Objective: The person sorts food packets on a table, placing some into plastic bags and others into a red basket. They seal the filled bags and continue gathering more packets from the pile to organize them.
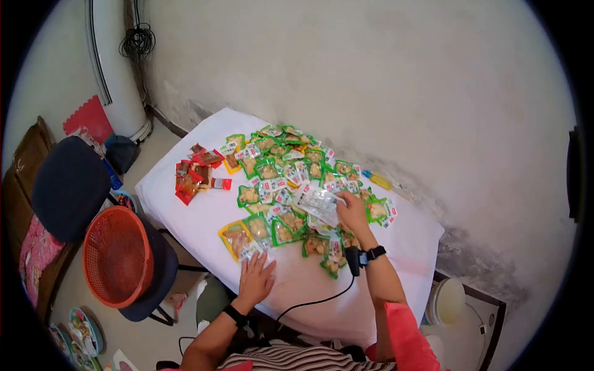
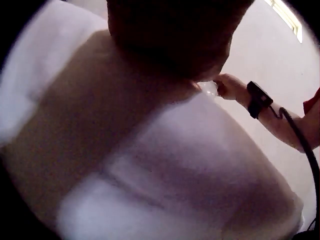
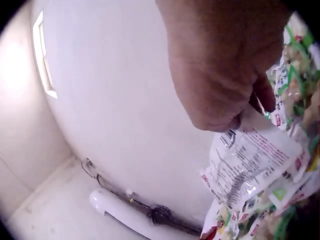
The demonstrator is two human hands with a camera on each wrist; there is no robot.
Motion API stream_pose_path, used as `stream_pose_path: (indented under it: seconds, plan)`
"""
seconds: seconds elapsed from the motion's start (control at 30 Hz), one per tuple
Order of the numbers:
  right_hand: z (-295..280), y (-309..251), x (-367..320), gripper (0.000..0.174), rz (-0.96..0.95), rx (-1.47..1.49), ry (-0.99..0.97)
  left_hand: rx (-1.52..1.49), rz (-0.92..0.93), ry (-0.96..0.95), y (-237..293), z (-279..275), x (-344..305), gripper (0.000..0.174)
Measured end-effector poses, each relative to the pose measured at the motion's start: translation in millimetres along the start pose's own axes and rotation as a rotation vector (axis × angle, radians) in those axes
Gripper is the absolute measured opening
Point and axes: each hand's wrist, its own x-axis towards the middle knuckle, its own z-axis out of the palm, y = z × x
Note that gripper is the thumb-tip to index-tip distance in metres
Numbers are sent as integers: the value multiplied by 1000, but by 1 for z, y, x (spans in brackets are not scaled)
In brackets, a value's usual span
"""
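My right hand [image 1: 354,213] pinches one end of a snack packet [image 1: 317,203] above the pile. In the right wrist view that packet [image 3: 250,157] turns its printed white back with a barcode to the camera. Under and around it spreads a heap of green-edged snack packets [image 1: 267,170] with pale pieces inside. My left hand [image 1: 255,279] lies at the table's near side, fingers extended, its fingertips close to a yellow-edged packet [image 1: 236,239]. The left wrist view shows that hand [image 2: 175,40] only as a dark shape over the white cloth.
Red packets [image 1: 195,176] form a small group on the left of the white-covered table [image 1: 179,179]. A yellow-handled tool [image 1: 378,180] lies by the wall. Left of the table, a red plastic basket [image 1: 117,256] sits on a chair. A pale bucket [image 1: 447,301] stands at the right.
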Motion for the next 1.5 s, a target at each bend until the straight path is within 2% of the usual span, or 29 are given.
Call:
stream_pose_path:
  seconds: [0.07,0.13,0.2,0.23,0.27,0.33,0.37,0.4,0.47,0.5,0.53,0.6,0.63,0.77,0.83,0.87,0.93,0.97,1.03,1.13,1.2,1.3,1.47,1.5]
  plan:
    - [-19,0,-36,21,-21,86,44,5,29,40,0,-1,-6,43]
    - [-48,-33,-76,20,71,-18,28,-18,6,69,14,-16,-8,38]
    - [-59,-32,-120,21,-274,-452,39,-165,-2,172,18,-18,-11,32]
    - [-59,-29,-141,21,-308,-445,-6,-135,14,266,30,-30,-8,22]
    - [-58,-26,-163,21,-343,-438,-45,-130,3,267,32,-30,-11,22]
    - [-54,-19,-200,28,-282,-300,-212,-129,-3,187,32,-27,-16,26]
    - [-49,-10,-218,39,-170,-275,-255,-100,32,229,35,-29,-15,24]
    - [-42,-3,-222,39,-172,-271,-253,-95,32,230,37,-31,-15,24]
    - [-30,5,-227,50,-24,-251,26,-32,14,226,42,-34,-12,18]
    - [-29,0,-223,54,29,-248,31,-31,17,228,43,-35,-10,18]
    - [-28,-3,-218,54,29,-247,36,-11,32,241,43,-36,-8,19]
    - [-26,-5,-211,51,115,-322,-140,10,49,253,43,-34,-6,20]
    - [-22,0,-212,42,31,-335,-152,-21,46,245,42,-32,-5,21]
    - [-25,5,-217,29,20,-338,-232,-15,32,211,42,-37,-3,21]
    - [-28,1,-223,22,314,26,-303,-34,22,224,40,-38,-2,21]
    - [-29,-1,-227,22,317,27,-302,-53,7,238,39,-39,-2,22]
    - [-33,-13,-234,15,378,505,-262,-68,5,252,39,-40,-1,22]
    - [-34,-20,-237,15,381,504,-260,-84,4,271,39,-41,1,23]
    - [-31,-35,-241,14,586,721,-367,-86,10,273,40,-42,3,23]
    - [-11,-53,-235,14,644,804,-418,-72,15,270,43,-47,4,24]
    - [13,-56,-228,14,599,751,-396,-57,18,264,43,-50,5,24]
    - [46,-61,-210,13,626,830,-322,-52,17,221,40,-49,2,26]
    - [95,-67,-178,15,696,996,-257,-15,46,217,35,-49,-2,30]
    - [99,-70,-175,16,689,1102,-271,-14,43,218,33,-48,-2,30]
